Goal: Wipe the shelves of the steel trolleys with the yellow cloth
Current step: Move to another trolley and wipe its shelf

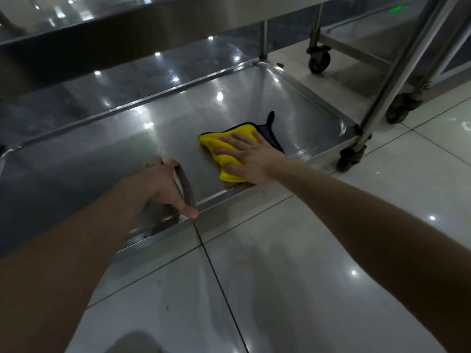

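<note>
Lowest shelf (114, 154) of the near steel trolley, wipe in progress. The yellow cloth (212, 146) lies bunched on the shelf floor toward its right end, close to the near rim (229, 193), with its grey backing and a black loop sticking out on the far side. The right hand (244, 159) lies flat on top of the cloth, fingers straight and spread, palm pressing down. The left hand (163, 184) braces on the near rim further left, fingers curled over the edge into the tray and thumb laid along the outer lip. The steel reflects the ceiling lights evenly all over, with no streak or wet/dry boundary, so I cannot tell which part of this shelf has been covered. The upper shelf (102, 26) shows only its underside and front edge, condition unreadable. A second trolley (356, 42) stands on the tiled floor (305, 250) to the right, with no cloth on it. Judgement: mid-task. The left stretch of this shelf is probably left, and the second trolley's state is unknown.
</note>
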Demonstrator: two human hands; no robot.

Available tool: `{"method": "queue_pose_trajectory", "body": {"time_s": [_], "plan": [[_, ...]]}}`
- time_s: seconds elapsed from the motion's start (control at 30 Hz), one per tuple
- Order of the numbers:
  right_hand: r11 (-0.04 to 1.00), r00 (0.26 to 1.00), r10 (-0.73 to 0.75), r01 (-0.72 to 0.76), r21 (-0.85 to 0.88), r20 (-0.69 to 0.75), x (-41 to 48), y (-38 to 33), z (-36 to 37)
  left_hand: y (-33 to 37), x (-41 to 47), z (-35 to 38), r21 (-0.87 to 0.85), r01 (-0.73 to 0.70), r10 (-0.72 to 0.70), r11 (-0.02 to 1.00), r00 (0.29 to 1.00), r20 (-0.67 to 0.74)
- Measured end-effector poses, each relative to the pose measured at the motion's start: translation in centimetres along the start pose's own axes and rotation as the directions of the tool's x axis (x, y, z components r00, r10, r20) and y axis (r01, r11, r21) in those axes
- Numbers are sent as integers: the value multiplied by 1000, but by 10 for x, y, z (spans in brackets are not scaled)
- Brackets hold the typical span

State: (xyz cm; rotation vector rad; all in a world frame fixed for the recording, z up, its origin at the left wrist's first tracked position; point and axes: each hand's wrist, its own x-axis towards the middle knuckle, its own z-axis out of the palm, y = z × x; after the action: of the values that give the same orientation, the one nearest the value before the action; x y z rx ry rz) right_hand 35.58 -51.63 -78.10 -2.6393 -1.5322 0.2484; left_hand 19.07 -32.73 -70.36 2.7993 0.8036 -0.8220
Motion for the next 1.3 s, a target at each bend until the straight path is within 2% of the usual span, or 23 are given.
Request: {"method": "queue_pose_trajectory", "body": {"time_s": [0.23, 0.47, 0.6, 0.73, 0.87, 1.0, 1.13, 1.2, 1.3], "plan": [[950, 949, 314, -314, 8, -11, -2, 141, -29, 7, -2, -4, 52, 4, -6, 999, 999, 51], [926, 926, 376, -375, 33, -34, 97, 156, -33, -2, 5, 2, 36, -52, 53, 998, 998, -19], [948, 948, 316, -315, 39, -29, 135, 117, -31, -8, 10, 6, 7, -69, 69, 998, 995, -66], [990, 989, 142, -142, 12, -37, 139, 50, -23, -15, 8, 10, -61, -65, 60, 996, 994, -88], [1000, 1000, -18, 18, 2, 1, 97, -13, -7, -18, 5, 12, -93, -57, 47, 994, 993, -105], [987, 988, -157, 156, -26, -15, 29, -28, 6, -18, 0, 14, -150, -41, 20, 988, 990, -136], [985, 986, -167, 168, -32, 22, -6, -22, 5, -20, -15, 24, -325, -56, -9, 944, 981, -196], [989, 988, -148, 147, 30, 32, -6, -24, -6, -20, -25, 33, -317, -58, -41, 947, 954, -297], [992, 997, -57, 64, 113, -58, 0, -30, -15, -27, -44, 48, -244, -73, -27, 967, 922, -385]]}}
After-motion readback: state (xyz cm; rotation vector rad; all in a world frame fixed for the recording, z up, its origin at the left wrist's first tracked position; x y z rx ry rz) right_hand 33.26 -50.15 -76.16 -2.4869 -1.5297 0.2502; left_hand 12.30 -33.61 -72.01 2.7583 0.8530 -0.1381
